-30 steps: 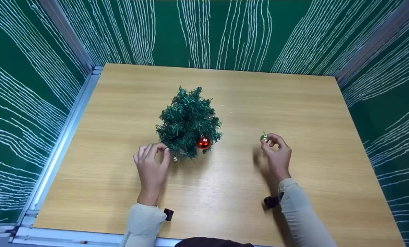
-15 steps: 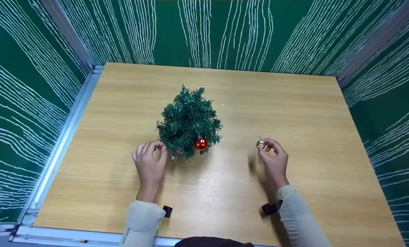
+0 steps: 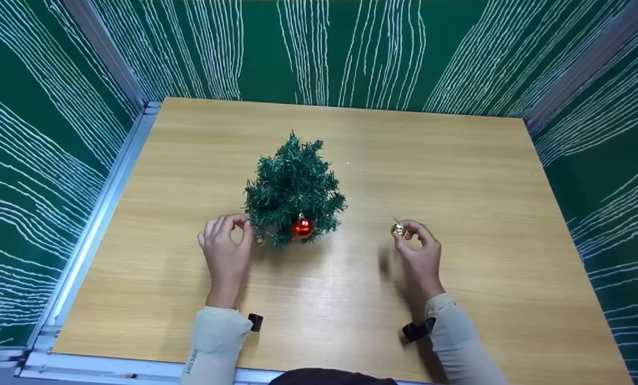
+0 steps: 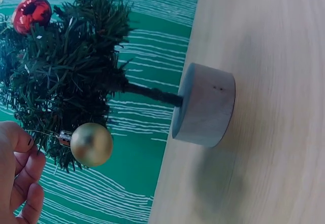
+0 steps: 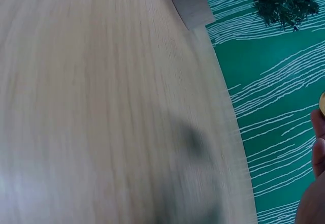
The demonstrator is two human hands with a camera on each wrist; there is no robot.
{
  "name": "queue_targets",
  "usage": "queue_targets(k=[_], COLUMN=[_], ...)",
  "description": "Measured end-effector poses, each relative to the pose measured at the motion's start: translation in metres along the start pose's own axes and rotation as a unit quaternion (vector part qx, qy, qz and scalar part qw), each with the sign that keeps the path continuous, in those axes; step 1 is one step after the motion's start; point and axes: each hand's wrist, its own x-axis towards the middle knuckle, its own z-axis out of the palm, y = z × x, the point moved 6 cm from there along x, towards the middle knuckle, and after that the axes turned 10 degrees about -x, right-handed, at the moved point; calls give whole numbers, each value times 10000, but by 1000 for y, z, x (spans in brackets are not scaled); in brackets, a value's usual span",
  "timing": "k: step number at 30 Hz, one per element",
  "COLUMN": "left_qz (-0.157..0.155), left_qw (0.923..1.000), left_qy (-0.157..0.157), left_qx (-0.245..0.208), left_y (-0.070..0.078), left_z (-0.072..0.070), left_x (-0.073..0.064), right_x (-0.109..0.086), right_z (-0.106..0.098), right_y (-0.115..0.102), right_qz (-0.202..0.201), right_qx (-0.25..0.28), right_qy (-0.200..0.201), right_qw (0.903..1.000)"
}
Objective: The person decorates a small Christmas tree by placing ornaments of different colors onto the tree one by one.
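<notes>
A small green Christmas tree [image 3: 296,187] stands left of the table's middle; the left wrist view shows its round, light wooden-looking base [image 4: 205,104]. My left hand [image 3: 225,251] pinches at the tip of a branch on the tree's left side, thumb against forefinger. Close to those fingertips hangs a gold bauble [image 4: 91,144], its thin string running toward them. On the tree's near side is a red bauble [image 3: 302,227]. My right hand [image 3: 423,256] holds another gold bauble [image 3: 398,229] between thumb and fingers, above the table to the right of the tree.
The wooden table [image 3: 484,187] is bounded by green walls [image 3: 265,48] with wavy white lines. Metal rails [image 3: 99,214] run along its left and front edges. Tiny white specks lie right of the tree. A dark camera sits on each wrist.
The tree has turned a little, its red and gold baubles shifting left with my left hand. My right hand has moved left and slightly nearer with its gold bauble.
</notes>
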Motion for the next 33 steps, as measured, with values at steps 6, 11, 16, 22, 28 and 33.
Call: queue_targets(k=[6, 11, 16, 22, 28, 33], left_qz=[-17, -40, -82, -174, -176, -123], left_qw=[10000, 10000, 10000, 9998, 9998, 9999], left_qy=[11, -10, 4, -28, 3, 37], left_qx=[76, 91, 34, -12, 5, 41], left_y=[-5, -7, -8, -10, -10, -11], left_z=[-1, -1, -1, -1, -1, -2], left_x=[4, 7, 10, 13, 16, 18], right_x=[-6, -12, -17, -21, -25, -28], right_z=[7, 12, 17, 21, 24, 27], right_y=[-4, -8, -14, -19, -23, -25], right_qz=[-57, -40, -171, -322, -292, -324], right_qx=[122, 263, 404, 476, 564, 676], right_qy=[-81, -150, -249, -366, -484, -494], right_qw=[9999, 9995, 9987, 9977, 9968, 9960])
